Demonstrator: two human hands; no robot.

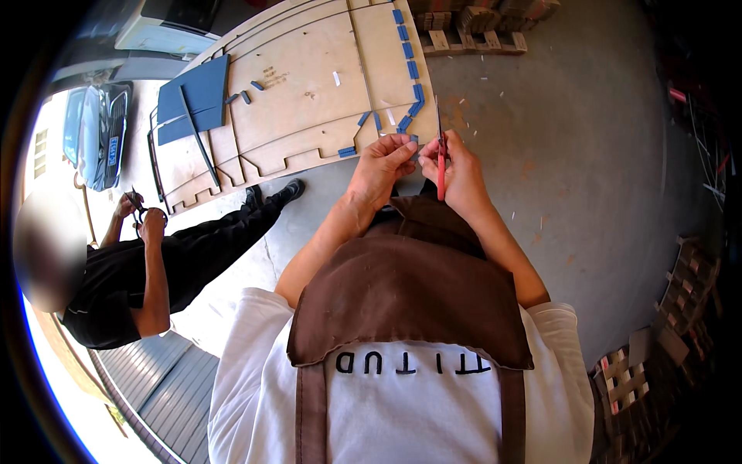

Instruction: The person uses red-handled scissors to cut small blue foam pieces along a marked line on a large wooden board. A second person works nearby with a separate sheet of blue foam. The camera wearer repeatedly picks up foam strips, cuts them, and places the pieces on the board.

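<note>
My left hand (379,166) is at the near edge of a large wooden board (301,93), its thumb and fingertips pinching a small grey-blue strip piece (413,140). Close beside it, my right hand (461,168) is closed around a slim red-handled tool (441,174). A thin dark tip of this tool points away from me; whether it is scissors or a knife I cannot tell. Dark blade lines run along the board. Short blue strips (412,69) sit in a row by its right edge, and a blue sheet (205,89) lies on its left part.
At the left a person (124,278) in black holds dark scissors (137,210) beside the board. Stacked cardboard on a wooden pallet (475,42) stands at the far side. White scraps dot the concrete floor (587,155). A car (100,131) is outside at the left.
</note>
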